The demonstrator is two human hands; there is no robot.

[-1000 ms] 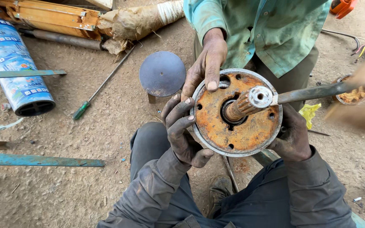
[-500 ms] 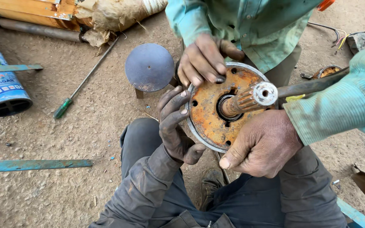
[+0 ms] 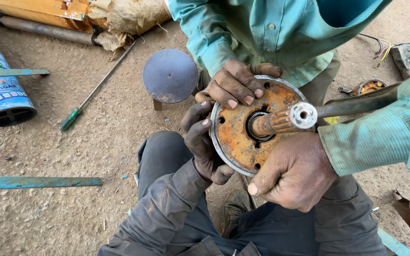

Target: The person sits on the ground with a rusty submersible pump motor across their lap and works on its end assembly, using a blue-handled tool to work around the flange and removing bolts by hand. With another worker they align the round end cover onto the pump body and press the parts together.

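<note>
Since the half-second-earlier frame, the co-worker's hand (image 3: 293, 175) had slid lower, hiding the right hand, its grip indeterminable. The left hand (image 3: 204, 144) clasped the rusty flange's (image 3: 243, 137) left rim; its shaft (image 3: 283, 120) pointed up-right, toward the camera.

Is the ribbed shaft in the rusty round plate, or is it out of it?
In. The ribbed shaft passes through the centre hole of the rusty round plate, its pale end sticking out toward the camera.
</note>
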